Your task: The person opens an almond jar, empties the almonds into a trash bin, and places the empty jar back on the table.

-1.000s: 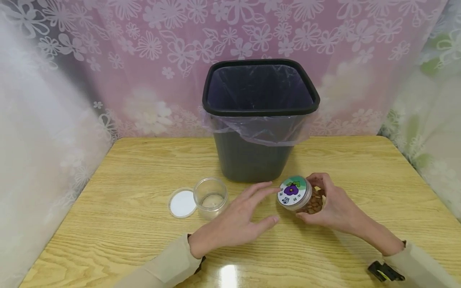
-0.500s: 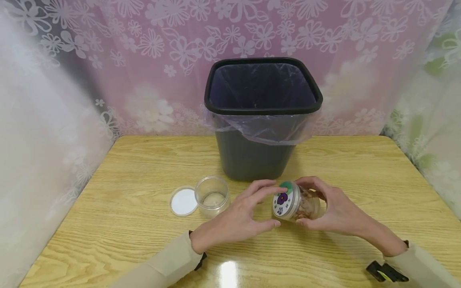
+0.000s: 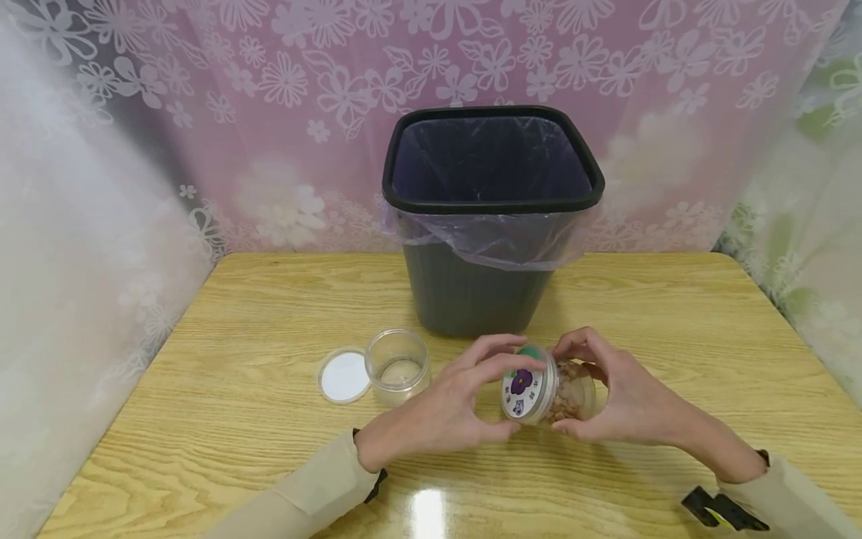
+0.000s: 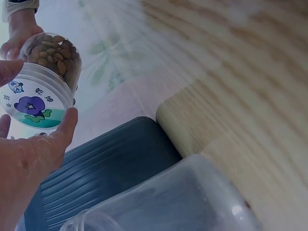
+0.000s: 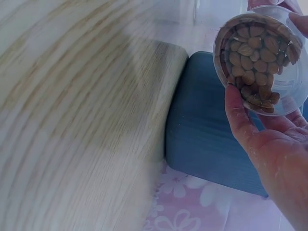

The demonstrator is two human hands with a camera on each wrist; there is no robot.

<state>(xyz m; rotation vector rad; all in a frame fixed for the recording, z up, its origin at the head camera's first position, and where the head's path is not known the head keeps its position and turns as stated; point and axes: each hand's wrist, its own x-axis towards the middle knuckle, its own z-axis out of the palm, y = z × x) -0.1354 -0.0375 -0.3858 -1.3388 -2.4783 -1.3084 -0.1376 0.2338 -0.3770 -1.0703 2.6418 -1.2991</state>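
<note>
Nearest the camera, 2 beige sleeves come up from the bottom edge over the wooden table [image 3: 236, 419], and both hands meet just above its middle. The right hand [image 3: 622, 400] is wrapped round the body of a clear jar of almonds [image 3: 569, 393], fingers over the top and thumb underneath; the right wrist view shows the nuts packed against the jar's base [image 5: 262, 60]. The jar lies on its side in the air, its long axis running left to right, with the lid [image 3: 521, 385] facing the left hand [image 3: 444, 412]. That hand is curled onto the lid's rim, fingertips on the upper edge and thumb on the lower, and the left wrist view shows the purple flower label [image 4: 31, 106] framed between thumb and fingers. So the lid sits directly to the right of the left hand, and the jar body is closer to the right one. Left of the hands, an empty clear jar [image 3: 397, 363] stands upright, with its white lid [image 3: 343, 376] lying flat and touching it. Behind everything, a black bin [image 3: 488, 224] with a clear liner stands at the table's far edge, before a pink floral curtain [image 3: 269, 112].
</note>
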